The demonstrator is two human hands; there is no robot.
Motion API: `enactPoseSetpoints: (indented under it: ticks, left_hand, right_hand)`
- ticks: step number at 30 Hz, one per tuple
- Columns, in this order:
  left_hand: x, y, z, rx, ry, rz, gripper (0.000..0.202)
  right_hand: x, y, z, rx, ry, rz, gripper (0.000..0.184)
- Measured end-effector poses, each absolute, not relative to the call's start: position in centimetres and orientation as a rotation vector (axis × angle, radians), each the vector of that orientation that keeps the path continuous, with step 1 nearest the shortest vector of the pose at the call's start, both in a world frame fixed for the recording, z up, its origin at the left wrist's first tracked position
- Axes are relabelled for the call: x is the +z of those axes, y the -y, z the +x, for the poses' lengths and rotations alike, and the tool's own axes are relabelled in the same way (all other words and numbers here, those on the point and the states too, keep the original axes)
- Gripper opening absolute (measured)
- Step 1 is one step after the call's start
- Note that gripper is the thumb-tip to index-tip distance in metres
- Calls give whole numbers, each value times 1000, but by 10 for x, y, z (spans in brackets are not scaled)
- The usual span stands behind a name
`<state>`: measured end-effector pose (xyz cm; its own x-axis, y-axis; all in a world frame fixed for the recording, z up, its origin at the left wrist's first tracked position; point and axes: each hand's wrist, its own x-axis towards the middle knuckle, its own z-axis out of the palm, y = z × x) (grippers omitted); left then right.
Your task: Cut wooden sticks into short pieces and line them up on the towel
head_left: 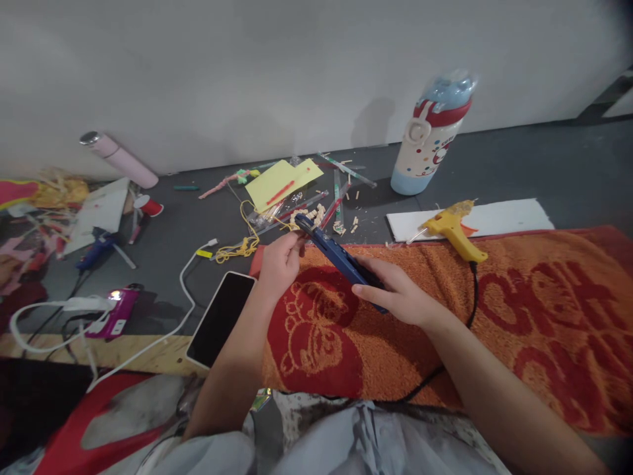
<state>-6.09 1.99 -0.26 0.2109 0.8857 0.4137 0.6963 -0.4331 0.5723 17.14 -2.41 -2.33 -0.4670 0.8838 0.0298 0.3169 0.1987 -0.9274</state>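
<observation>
Above the orange towel, my right hand is wrapped round the lower end of a long dark blue hand tool. The tool slants up and left, away from me; its exact kind is not clear. My left hand is closed beside the tool's far end, fingers pinched. What it may hold is too small or hidden. Just beyond the tool lie small pale wooden pieces in a loose heap, with more scattered to the right.
A yellow glue gun lies on a white board, its cord crossing the towel. Behind stands a tall bottle. Left are a phone, yellow cord, yellow paper, a blue glue gun and a pink flask.
</observation>
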Motion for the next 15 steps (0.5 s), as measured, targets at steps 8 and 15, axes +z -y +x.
enactPoseSetpoints:
  ticks: [8,15]
  left_hand:
    - [1,-23,-69,961,-1283,1918,32]
    - [1,-23,-71,946,-1202,1756,38]
  right_hand:
    - [-20,24,177,1277,1912,-1076,52]
    - [-16,24,177,1224,1965,-1059,49]
